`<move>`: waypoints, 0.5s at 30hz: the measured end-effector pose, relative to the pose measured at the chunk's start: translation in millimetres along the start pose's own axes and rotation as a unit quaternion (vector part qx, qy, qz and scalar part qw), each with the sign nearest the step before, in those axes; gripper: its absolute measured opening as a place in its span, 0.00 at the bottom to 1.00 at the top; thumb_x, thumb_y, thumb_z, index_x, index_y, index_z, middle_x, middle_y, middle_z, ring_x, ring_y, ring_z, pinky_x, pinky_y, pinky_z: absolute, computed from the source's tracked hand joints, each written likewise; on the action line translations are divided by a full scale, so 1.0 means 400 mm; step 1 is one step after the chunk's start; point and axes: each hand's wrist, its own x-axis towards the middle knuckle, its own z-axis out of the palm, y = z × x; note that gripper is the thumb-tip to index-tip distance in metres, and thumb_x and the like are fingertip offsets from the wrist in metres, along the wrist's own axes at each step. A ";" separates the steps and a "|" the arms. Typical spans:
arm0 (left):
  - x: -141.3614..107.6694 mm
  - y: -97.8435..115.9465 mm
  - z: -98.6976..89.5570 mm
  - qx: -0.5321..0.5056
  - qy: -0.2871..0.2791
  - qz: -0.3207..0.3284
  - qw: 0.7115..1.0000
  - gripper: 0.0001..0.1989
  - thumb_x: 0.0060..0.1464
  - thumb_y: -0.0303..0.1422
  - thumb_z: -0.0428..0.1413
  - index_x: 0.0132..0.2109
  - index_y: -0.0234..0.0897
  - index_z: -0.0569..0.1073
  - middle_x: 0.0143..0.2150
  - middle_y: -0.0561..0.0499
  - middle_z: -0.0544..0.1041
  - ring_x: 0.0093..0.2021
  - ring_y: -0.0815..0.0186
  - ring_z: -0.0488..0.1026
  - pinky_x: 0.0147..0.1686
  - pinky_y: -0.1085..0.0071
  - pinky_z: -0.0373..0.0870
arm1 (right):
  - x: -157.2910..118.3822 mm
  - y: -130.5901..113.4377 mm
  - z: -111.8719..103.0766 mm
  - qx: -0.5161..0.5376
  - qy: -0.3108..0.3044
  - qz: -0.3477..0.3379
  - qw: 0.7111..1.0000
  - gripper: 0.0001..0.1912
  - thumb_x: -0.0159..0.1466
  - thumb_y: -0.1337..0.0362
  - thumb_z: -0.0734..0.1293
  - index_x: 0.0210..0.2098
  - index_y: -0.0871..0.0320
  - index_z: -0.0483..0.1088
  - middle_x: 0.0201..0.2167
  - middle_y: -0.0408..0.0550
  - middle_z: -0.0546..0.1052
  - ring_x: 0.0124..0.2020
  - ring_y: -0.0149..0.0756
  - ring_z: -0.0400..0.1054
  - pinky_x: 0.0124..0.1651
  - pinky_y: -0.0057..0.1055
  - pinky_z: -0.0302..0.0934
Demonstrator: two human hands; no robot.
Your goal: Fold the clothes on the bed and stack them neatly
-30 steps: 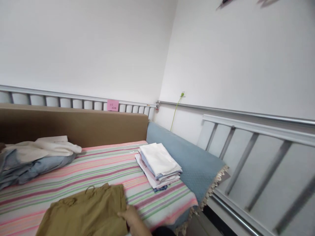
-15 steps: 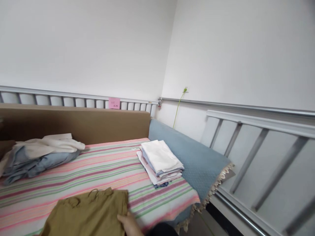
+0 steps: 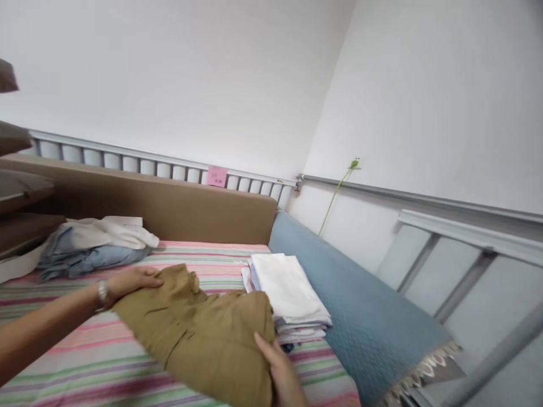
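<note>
Handling of a garment above a sofa, seen from the wearer's head. The olive-brown garment (image 3: 212, 333), creased and sagging between its two held sides, lies at lower centre of the view, over the striped cover (image 3: 102, 362); whether its underside touches the cover cannot be told. The left hand (image 3: 136, 281), with a pale band (image 3: 102, 295) at the wrist, is clamped on the garment's upper left corner, fingers closed over the cloth. The right hand (image 3: 283, 368) grips the opposite side, its thumb laid on the upper face. Just beyond the garment's right edge stands a stack of folded clothes (image 3: 288, 285), a white piece uppermost, near the blue covering (image 3: 365, 322) of the armrest. At left, a loose heap of white and blue cloth (image 3: 106, 249) rests near the brown backrest (image 3: 182, 206). Behind the backrest runs a white radiator (image 3: 114, 161) bearing a pink note (image 3: 217, 176); farther right, a green cord (image 3: 333, 203) hangs from a wall socket
</note>
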 end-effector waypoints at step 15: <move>0.404 0.426 0.693 0.253 0.094 0.361 0.893 0.15 0.58 0.37 0.44 0.44 0.45 0.74 0.43 0.47 0.75 0.50 0.58 0.63 0.53 0.60 0.47 | 0.271 -0.174 -0.311 -0.001 0.292 -0.265 0.919 0.35 0.47 0.57 0.70 0.54 0.58 0.61 0.53 0.52 0.68 0.49 0.40 0.66 0.47 0.33 0.63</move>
